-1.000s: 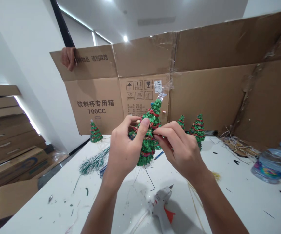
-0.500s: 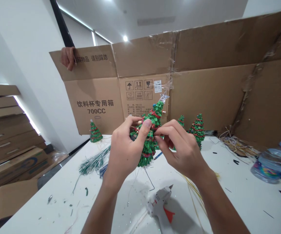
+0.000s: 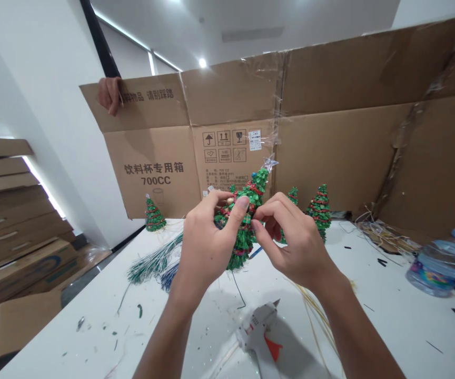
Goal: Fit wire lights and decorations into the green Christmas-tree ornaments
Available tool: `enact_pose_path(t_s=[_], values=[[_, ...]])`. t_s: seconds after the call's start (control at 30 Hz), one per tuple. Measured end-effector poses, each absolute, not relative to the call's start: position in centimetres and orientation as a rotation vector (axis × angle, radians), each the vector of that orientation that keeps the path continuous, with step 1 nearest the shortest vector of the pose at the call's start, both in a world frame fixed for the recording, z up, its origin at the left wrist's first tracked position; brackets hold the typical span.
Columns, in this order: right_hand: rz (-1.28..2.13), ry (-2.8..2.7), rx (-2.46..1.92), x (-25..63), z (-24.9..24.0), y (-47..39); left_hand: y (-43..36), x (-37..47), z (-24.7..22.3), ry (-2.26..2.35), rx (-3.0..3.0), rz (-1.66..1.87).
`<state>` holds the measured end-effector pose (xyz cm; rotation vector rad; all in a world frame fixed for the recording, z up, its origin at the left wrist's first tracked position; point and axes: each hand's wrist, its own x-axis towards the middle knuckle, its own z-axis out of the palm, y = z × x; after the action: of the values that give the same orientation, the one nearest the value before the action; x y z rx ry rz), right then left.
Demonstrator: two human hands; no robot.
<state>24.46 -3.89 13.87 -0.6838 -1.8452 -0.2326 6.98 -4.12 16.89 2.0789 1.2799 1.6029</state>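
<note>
A small green Christmas tree (image 3: 243, 246) with red garland, tiny ornaments and a clear star (image 3: 270, 163) is held above the table, its top leaning right. My left hand (image 3: 207, 239) grips it from the left, thumb across the front. At the tree's right side, my right hand (image 3: 296, 237) has thumb and forefinger pinched together against the decorations; what lies between those fingertips is hidden. A bent dark wire (image 3: 238, 291) hangs below the tree's base. Beneath the hands, a white glue gun (image 3: 257, 329) with an orange trigger rests on the table.
Several similar trees, one at left (image 3: 155, 216) and one at right (image 3: 320, 210), stand behind. Green tinsel wires (image 3: 152, 260) lie left, yellow strands (image 3: 316, 308) right. A water bottle (image 3: 443, 263) is far right. Another person's hand (image 3: 109, 96) holds the cardboard screen (image 3: 338, 152).
The tree and my left hand have shifted slightly to the right, and the tree's top has dropped a little. My right hand stays pinched at the tree's side.
</note>
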Motion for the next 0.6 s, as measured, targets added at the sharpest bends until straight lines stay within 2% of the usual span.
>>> enact_pose_path(t_s=[0.6], values=[[-0.115,-1.785,-0.633,24.19,13.99,-4.06,-3.73,6.41,16.92,1.181,1.939,1.669]])
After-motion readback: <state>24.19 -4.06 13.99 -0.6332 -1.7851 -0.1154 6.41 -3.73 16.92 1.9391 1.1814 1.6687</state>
